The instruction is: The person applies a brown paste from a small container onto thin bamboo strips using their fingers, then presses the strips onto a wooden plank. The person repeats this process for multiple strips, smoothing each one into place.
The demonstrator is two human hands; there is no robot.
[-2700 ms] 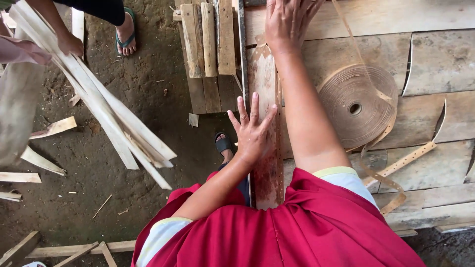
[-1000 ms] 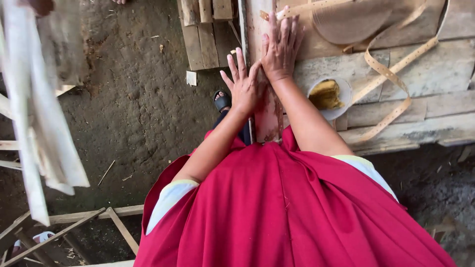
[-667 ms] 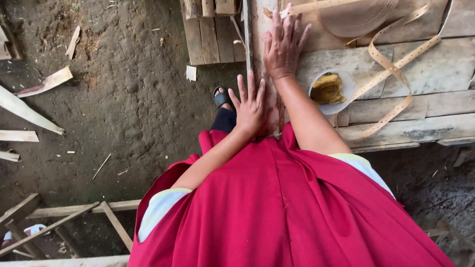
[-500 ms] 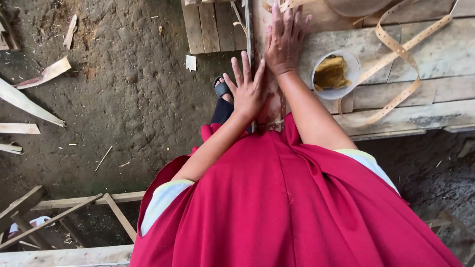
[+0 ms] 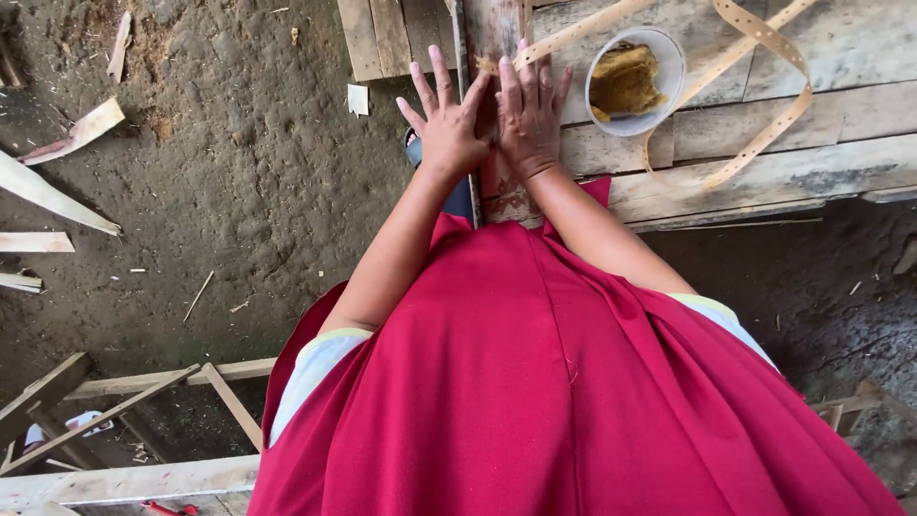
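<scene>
Both hands now lie side by side at top centre, the right one drawn back from its farther reach along the reddish board.

Wood offcuts (image 5: 59,196) lie on the dirt floor (image 5: 239,172) at the left edge. At top centre the left hand (image 5: 447,134) rests open with fingers spread at the left edge of the narrow reddish board (image 5: 504,191), gripping nothing. Touching it, the right hand (image 5: 528,119) presses flat and open on the board. Just right, a white bowl (image 5: 669,72) of yellowish paste sits on the plank tabletop (image 5: 841,124), and a tan perforated strip (image 5: 764,105) loops around it at upper right.
</scene>
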